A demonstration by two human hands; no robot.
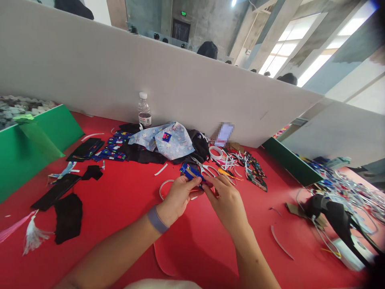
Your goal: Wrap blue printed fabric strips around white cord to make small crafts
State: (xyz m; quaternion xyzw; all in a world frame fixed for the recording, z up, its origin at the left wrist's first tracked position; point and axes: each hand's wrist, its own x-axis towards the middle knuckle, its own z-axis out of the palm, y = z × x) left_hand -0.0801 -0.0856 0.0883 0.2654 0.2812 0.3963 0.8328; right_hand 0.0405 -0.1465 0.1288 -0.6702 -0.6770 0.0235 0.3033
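Between my two hands is a small piece of dark blue patterned fabric (191,171) with a tan strip along it. My left hand (177,196) pinches its near edge between thumb and fingers. From the other side, my right hand (225,198) grips the same piece, its fingertips close to the left thumb. Just beyond my fingers lies a pair of white-handled scissors (209,170), partly hidden by the fabric. A thin white ring (162,189) rests on the red table (126,204) beside my left hand.
Light blue printed cloth (174,140) lies on black fabric before a grey partition (168,84). A bottle (144,110) and a phone (224,134) stand there. Black pieces (69,218) and a white tassel (35,235) lie left. Green dividers (60,132) and a black device (327,208) flank the table.
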